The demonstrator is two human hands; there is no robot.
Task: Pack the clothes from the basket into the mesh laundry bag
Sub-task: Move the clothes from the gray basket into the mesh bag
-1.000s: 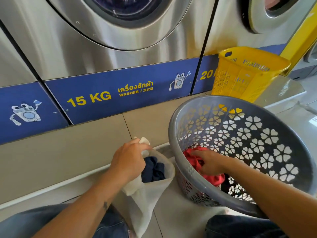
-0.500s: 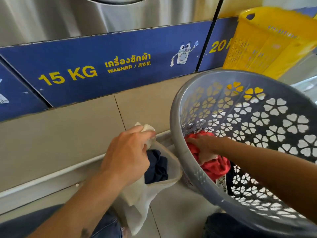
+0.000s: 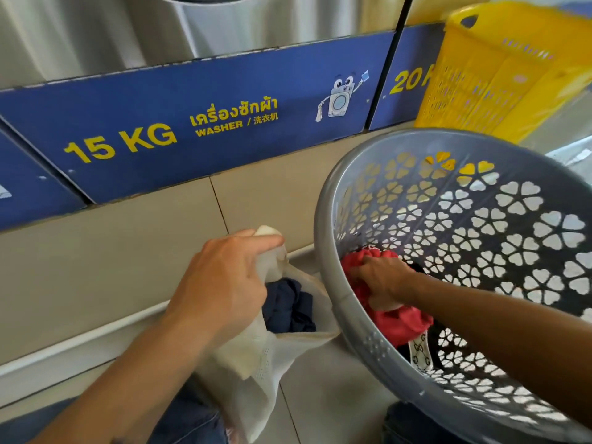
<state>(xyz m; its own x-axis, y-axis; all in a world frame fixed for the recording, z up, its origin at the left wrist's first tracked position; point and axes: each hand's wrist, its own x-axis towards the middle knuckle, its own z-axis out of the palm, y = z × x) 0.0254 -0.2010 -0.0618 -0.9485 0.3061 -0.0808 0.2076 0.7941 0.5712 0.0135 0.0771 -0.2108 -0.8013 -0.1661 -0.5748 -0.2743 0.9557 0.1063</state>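
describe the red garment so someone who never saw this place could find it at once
Find the grey flower-holed basket right of the 15 KG washer sign. In its bottom lies the red garment, gripped by the right hand. It is the only red cloth there, next to a white patterned band.

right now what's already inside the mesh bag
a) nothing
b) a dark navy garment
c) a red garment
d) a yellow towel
b: a dark navy garment sits in the open mouth of the mesh bag, which the left hand holds up.
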